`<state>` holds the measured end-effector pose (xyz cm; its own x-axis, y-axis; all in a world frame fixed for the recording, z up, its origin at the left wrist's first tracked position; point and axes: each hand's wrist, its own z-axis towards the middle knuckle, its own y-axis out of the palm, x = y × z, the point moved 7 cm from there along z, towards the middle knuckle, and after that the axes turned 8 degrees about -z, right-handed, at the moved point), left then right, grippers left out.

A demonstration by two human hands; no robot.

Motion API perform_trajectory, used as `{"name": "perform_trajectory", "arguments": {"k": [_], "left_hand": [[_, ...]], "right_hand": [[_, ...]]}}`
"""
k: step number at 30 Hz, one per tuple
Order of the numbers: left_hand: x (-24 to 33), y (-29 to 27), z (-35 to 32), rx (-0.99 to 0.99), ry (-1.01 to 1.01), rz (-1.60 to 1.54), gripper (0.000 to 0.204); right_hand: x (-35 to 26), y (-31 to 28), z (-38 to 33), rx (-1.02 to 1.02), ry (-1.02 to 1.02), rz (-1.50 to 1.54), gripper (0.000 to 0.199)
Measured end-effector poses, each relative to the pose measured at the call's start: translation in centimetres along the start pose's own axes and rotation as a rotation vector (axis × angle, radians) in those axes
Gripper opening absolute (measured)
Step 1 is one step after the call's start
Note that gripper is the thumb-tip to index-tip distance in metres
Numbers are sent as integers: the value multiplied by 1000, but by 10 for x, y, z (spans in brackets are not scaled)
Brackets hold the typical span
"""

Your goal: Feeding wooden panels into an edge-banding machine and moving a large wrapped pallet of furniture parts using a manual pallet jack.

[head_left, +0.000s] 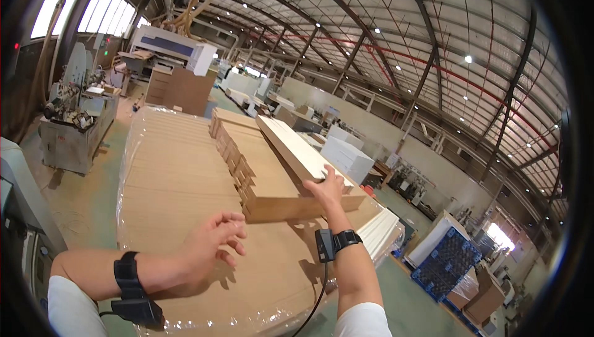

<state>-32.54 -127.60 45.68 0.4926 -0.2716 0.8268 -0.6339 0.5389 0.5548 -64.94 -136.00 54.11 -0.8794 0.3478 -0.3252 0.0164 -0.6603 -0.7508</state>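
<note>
My left hand (pixel 213 244) hovers over the wrapped stack of brown panels (pixel 167 170), fingers loosely bent and apart, holding nothing. At the near end of a long white board stack (pixel 294 148), my right hand (pixel 328 188) has its thumb and fingers spread over the boards' edge; whether it presses on them I cannot tell. The white boards lie on a row of light-brown boards (pixel 266 164), whose left ends are stepped and notched. All of these rest on top of the wrapped stack. Dark straps with small devices circle both my wrists.
White strips (pixel 378 232) lie along the stack's right edge. To the left stands a metal machine (pixel 77 133); a larger white machine (pixel 164 46) is behind it. A blue pallet (pixel 445 263) leans at the right. A cable hangs from my right wrist.
</note>
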Motion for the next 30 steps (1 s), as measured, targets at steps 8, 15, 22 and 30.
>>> {"name": "perform_trajectory", "arguments": {"k": [8,15,22,30], "left_hand": [[2,-4,16,-75,-57,47,34],[1,63,-73,-184,-180,116,40],[-109,141,-76,-297,-291,-516,68],[-71,128,-95,-470,-102,-785,62]], "right_hand": [[-45,-114,-150,425,-238,95,63],[2,-143,-262,409,-105,291,61],[-37,-190,-340,488,-129,371,64],[-30,-167,-365,358,-84,972,57]]}}
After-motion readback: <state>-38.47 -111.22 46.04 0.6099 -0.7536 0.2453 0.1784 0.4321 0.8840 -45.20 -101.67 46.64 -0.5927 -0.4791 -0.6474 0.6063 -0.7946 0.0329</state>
